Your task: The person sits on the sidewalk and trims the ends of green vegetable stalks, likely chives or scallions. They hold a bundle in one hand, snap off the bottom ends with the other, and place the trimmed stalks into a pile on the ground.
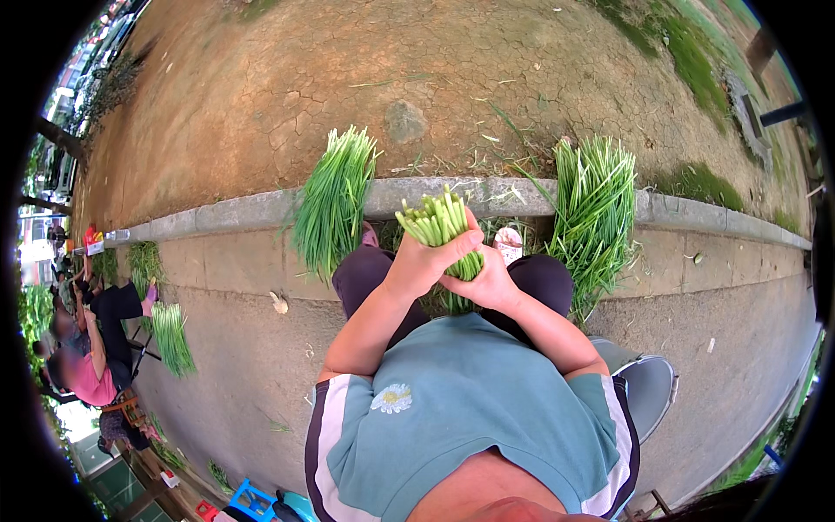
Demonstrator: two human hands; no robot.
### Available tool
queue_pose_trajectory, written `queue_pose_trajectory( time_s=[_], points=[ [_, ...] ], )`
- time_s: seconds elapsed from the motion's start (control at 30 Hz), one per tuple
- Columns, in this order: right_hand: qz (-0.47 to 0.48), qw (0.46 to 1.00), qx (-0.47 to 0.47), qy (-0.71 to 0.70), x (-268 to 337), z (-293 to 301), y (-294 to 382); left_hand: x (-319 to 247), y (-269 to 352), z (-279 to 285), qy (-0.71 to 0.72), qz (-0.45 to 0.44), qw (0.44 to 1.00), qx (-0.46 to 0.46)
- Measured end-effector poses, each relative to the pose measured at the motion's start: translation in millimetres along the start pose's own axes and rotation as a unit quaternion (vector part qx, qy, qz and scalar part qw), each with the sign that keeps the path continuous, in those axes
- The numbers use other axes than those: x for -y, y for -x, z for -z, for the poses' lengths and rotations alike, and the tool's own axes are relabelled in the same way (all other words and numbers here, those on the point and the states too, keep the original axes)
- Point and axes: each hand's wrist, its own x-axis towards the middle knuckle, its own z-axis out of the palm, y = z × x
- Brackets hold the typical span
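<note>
Both hands are closed around a bunch of green vegetable stalks (430,222), held upright over the gap between my knees. My left hand (421,258) wraps its near left side, and my right hand (486,277) grips it from the right and below. The cut, pale stalk ends point up and away from me; the lower stalks hang down between my forearms. Beyond my left knee, a pile of long green chives (336,202) lies over the kerb. A larger, looser chive pile (593,222) drapes across the kerb beyond my right knee.
The concrete kerb (456,196) runs across in front, with cracked bare soil (456,85) beyond it and a stone (406,122). A grey bucket (646,391) stands by my right side. At far left several people sit near another chive bunch (171,339); a blue stool (251,499) is lower left.
</note>
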Motion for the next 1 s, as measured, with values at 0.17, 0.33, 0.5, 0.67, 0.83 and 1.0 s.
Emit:
queue_pose_trajectory(
  time_s=[0.17, 0.33, 0.5, 0.67, 0.83, 1.0],
  points=[
    [-0.012, 0.995, -0.031, -0.096, 2.7, -0.8, -0.5, -3.2, -13.0, 8.7, 0.101, 0.018, 0.987, 0.122],
    [-0.07, 0.991, -0.071, -0.087, 11.0, 11.1, -7.3, 23.2, -14.8, 20.9, -0.023, 0.013, 0.98, 0.198],
    [0.01, 0.996, -0.079, -0.037, -8.7, -3.1, -7.2, 37.6, -6.1, 10.6, -0.103, -0.023, 0.993, 0.061],
    [0.039, 0.994, -0.091, -0.047, 0.5, -11.5, -8.5, 38.5, -1.8, 2.3, -0.077, -0.045, 0.996, 0.003],
    [-0.004, 0.999, -0.045, -0.011, 3.0, -9.1, -9.2, 26.3, -0.7, 1.4, -0.063, -0.061, 0.996, -0.015],
    [0.084, 0.994, -0.047, 0.048, 12.2, -8.3, -7.1, 17.8, 3.0, 7.1, -0.087, -0.084, 0.993, -0.018]
  ],
)
